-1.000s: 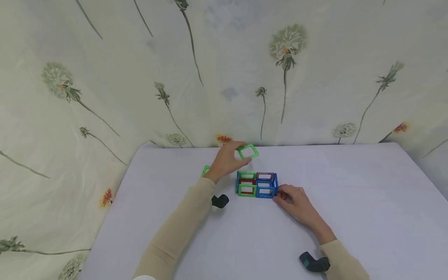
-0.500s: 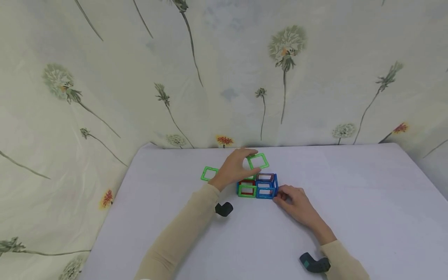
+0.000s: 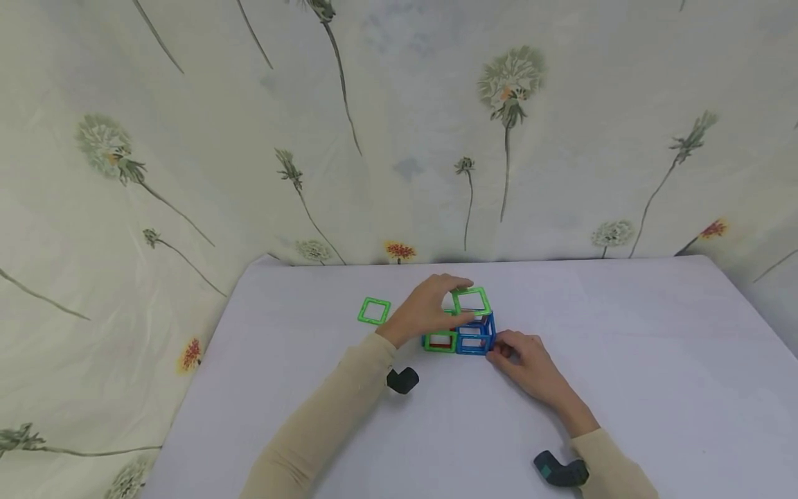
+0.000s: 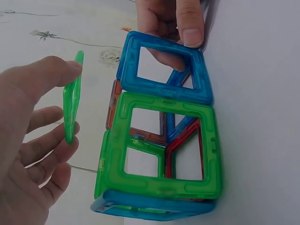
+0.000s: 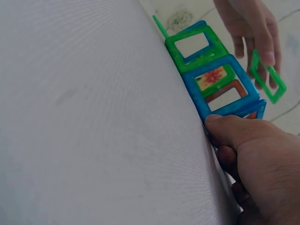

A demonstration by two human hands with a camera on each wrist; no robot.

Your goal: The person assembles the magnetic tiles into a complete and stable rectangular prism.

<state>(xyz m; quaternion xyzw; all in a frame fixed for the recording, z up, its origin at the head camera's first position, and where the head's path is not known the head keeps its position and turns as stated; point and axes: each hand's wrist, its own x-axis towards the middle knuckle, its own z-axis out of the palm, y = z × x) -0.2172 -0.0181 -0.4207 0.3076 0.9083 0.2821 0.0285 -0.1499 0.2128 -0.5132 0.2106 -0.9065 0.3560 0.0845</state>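
Note:
My left hand (image 3: 425, 308) pinches a green square magnetic tile (image 3: 487, 300) between thumb and fingers, above the right part of a low box of magnetic tiles (image 3: 472, 350). In the left wrist view, that green tile (image 4: 71, 105) is seen edge-on, apart from the box. Green, blue and red frames make up the box, with a green front tile (image 4: 115, 154) beside a blue one (image 4: 201, 70). My right hand (image 3: 526, 364) grips the box's right end. Its thumb (image 5: 225, 126) lies on the blue front tile's lower corner, its other fingers curled, partly hidden.
A loose green square tile (image 3: 363, 309) lies flat on the white-covered table (image 3: 623, 333), left of the box. A flower-patterned cloth (image 3: 399, 138) hangs behind the table. Dark curved devices (image 3: 561, 469) sit at both wrists.
My left hand has moved right and toward me, bringing the green tile from behind the box to above its right part. The loose green tile has come into full view. The right hand stays put.

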